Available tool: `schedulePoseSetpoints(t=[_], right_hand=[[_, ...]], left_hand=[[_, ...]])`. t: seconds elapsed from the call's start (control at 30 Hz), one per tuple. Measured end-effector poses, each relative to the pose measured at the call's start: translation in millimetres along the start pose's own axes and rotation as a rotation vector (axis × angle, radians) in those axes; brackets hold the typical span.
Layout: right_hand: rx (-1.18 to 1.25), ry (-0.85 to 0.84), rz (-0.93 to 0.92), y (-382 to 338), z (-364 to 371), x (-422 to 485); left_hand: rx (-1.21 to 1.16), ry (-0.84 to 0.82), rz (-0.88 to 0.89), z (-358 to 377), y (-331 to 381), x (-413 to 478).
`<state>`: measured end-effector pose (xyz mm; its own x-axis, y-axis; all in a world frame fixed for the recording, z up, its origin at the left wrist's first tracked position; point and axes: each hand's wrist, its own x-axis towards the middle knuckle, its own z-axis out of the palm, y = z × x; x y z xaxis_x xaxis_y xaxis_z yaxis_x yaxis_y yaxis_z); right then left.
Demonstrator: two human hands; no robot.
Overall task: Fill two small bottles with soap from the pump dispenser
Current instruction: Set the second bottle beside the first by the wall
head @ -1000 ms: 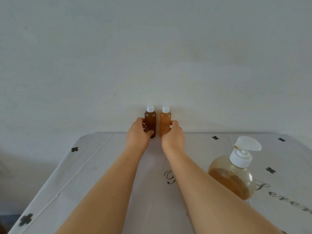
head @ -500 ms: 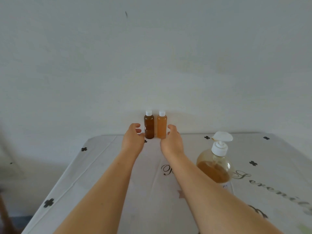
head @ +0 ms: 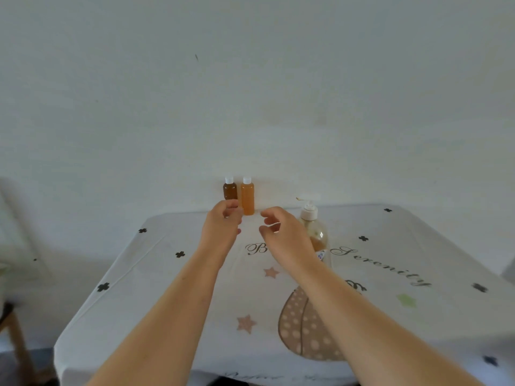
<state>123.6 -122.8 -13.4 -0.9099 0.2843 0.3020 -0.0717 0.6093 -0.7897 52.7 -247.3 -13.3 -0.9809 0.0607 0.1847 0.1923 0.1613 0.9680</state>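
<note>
Two small capped bottles stand side by side against the wall at the table's far edge: a dark brown bottle [head: 230,190] on the left and an orange bottle [head: 247,199] on the right, both with white caps. My left hand [head: 221,229] hovers just in front of the brown bottle, fingers loosely curled, holding nothing, and hides its base. My right hand [head: 284,234] hangs to the right of the orange bottle, fingers loosely curled and empty. The pump dispenser [head: 314,228], round, clear and partly full of amber soap, stands just right of my right hand.
A white tablecloth [head: 404,254] with black crosses, stars, script lettering and a dotted brown print covers the table. A plain white wall rises right behind the bottles. A wooden chair or stool leg [head: 16,338] shows at the lower left.
Both hands have let go of the two small bottles and drawn back toward me. The view has pulled back, showing more of the table.
</note>
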Motion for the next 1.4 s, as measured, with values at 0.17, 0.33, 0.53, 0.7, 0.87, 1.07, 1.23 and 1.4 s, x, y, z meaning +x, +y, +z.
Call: schedulePoseSetpoints(t=[0.17, 0.33, 0.53, 0.7, 0.87, 1.07, 1.23, 1.4], right_hand=[[-0.004, 0.190, 0.032, 18.3, -46.6, -29.4], [-0.095, 0.143, 0.207, 53.0, -68.5, -28.6], [-0.004, -0.076, 0.269, 75.7, -68.4, -25.8], [-0.015, -0.092, 0.235, 78.6, -63.2, -7.9], [0.021, -0.071, 0.212, 77.7, -57.4, 27.1], [0.066, -0.036, 0.232, 87.2, -44.9, 81.9], [0.051, -0.026, 0.245, 99.8, -30.0, 121.7], [0.024, -0.018, 0.232, 112.1, -18.2, 146.9]], left_hand=[[0.013, -0.108, 0.007, 26.4, 2.8, -28.2], [0.146, -0.251, -0.024, 52.4, -7.7, -44.8], [0.150, -0.340, -0.051, 73.4, -18.4, -54.9], [0.148, -0.267, -0.018, 78.1, -21.9, -40.5], [0.156, -0.227, 0.037, 84.7, -20.5, -6.8], [0.193, -0.218, 0.039, 102.3, -22.8, 49.0], [0.206, -0.194, 0.016, 113.4, -30.6, 87.9], [0.226, -0.195, 0.013, 120.9, -43.1, 112.0]])
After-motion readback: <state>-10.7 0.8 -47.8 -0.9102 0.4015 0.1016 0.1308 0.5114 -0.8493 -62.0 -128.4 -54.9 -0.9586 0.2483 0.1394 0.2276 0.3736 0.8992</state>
